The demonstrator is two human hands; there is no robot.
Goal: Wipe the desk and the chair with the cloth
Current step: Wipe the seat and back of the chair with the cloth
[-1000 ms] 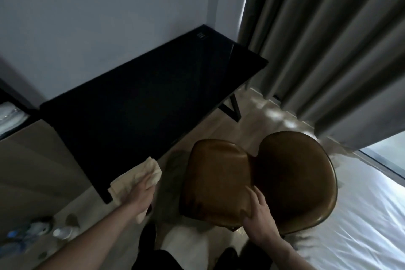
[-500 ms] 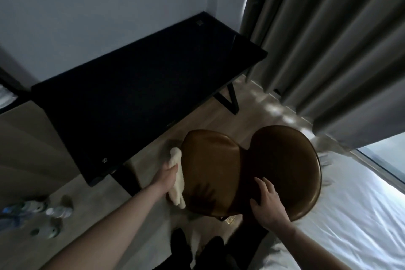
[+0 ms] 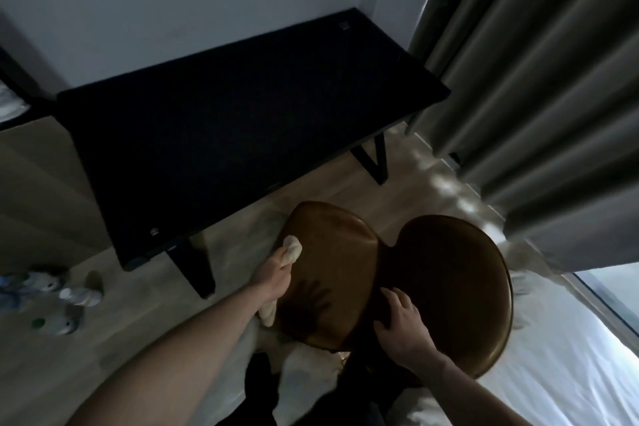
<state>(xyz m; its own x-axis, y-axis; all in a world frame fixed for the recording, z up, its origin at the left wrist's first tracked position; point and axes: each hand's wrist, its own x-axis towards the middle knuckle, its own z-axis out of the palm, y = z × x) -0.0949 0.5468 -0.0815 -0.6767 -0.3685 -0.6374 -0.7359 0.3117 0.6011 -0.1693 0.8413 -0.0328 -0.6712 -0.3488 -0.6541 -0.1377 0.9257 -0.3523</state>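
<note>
Brown leather fills the middle of my view: the chair [image 3: 345, 273], seat on the left and rounded back on the right. I am gripping the cloth [image 3: 292, 251] in my left hand [image 3: 273, 278], fingers curled round it, and pressing it against the left edge of the seat. One pale bunch of it is sticking out beyond my fingers and another end is hanging below my wrist. My right hand [image 3: 403, 325] is resting where the seat meets the back, fingers spread apart and laid fairly flat on the leather, holding nothing. The black desk [image 3: 242, 135] is standing just beyond the chair, against the white wall [image 3: 207, 3], its top bare and dark. Grey curtains [image 3: 553, 97] are hanging to the right. A few plastic bottles [image 3: 52, 297] are lying on the wooden floor [image 3: 121, 339] to the left, and white bedding [image 3: 570, 373] is showing at the lower right.
</note>
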